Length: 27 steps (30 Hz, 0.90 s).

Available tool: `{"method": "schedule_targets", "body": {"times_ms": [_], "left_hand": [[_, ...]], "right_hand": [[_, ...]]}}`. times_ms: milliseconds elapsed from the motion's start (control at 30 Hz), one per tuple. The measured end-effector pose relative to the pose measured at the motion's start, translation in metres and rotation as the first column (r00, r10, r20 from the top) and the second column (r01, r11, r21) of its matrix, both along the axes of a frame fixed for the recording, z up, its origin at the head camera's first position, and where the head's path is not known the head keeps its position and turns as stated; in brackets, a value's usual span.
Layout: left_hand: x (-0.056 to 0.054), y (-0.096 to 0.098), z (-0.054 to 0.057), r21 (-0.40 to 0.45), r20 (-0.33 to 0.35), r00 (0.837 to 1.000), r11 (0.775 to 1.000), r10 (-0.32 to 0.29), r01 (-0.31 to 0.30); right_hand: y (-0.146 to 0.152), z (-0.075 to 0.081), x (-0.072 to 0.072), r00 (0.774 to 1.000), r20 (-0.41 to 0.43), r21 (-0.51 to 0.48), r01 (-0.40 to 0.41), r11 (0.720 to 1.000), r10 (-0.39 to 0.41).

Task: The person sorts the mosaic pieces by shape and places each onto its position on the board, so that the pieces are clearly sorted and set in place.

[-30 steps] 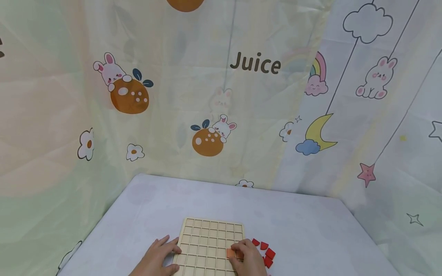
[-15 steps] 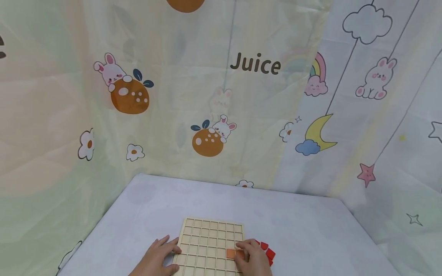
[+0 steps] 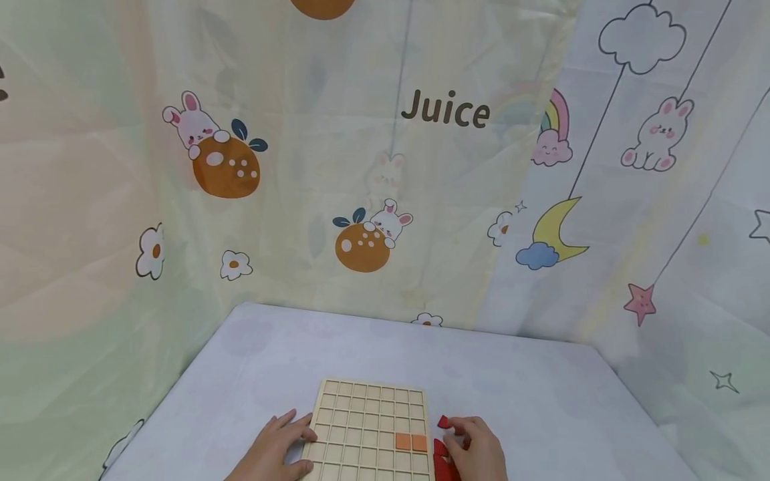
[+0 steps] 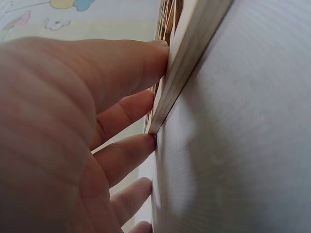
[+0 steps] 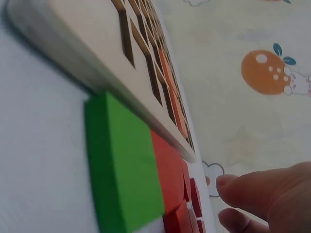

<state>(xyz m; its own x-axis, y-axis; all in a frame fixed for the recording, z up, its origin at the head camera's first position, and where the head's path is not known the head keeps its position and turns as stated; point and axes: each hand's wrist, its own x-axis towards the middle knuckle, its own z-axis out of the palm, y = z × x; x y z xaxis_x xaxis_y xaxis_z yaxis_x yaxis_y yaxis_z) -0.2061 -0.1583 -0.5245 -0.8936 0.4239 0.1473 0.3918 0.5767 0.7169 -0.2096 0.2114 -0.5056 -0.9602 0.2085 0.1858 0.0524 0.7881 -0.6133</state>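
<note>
A pale wooden grid board (image 3: 355, 421) lies on the table, with two orange square tiles (image 3: 412, 443) side by side in cells at its right edge. My left hand (image 3: 273, 449) touches the board's left side; in the left wrist view its thumb (image 4: 131, 60) and fingertips meet the wooden edge. Right of the board, my right hand (image 3: 481, 451) hovers over red pieces (image 3: 442, 464), its fingertips close to a small red piece (image 3: 443, 422). Nothing shows between that thumb and finger in the right wrist view. The hand hides some pieces.
In the right wrist view, a green block (image 5: 131, 165) lies against the board's near side, with several red pieces (image 5: 167, 170) beyond it. The pale tabletop (image 3: 529, 394) runs back to a printed fabric curtain (image 3: 289, 254).
My right hand has moved right, off the orange tiles and over the red pieces, uncovering the second orange tile in its cell. The left hand keeps its place on the board's edge.
</note>
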Motion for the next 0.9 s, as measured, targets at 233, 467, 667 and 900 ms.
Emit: {"method": "schedule_targets", "body": {"times_ms": [233,467,667,900], "left_hand": [[-0.004,-0.001,-0.003,0.000,-0.026,1.000,1.000,-0.007,0.007],[-0.005,-0.003,-0.010,-0.028,-0.139,0.990,0.999,-0.036,0.032],[-0.006,-0.003,-0.011,-0.004,-0.065,0.998,1.000,-0.023,0.022],[-0.004,-0.002,-0.007,0.010,-0.017,0.999,1.000,-0.027,0.028]], "right_hand": [[0.013,0.002,-0.004,0.987,0.103,0.000,0.121,0.993,-0.121],[0.032,0.001,-0.004,0.971,0.179,0.131,0.139,0.981,-0.162],[0.040,0.001,-0.006,0.947,0.283,0.153,0.113,0.982,-0.153],[0.043,0.004,-0.006,0.931,0.326,0.170,0.112,0.979,-0.163]]}}
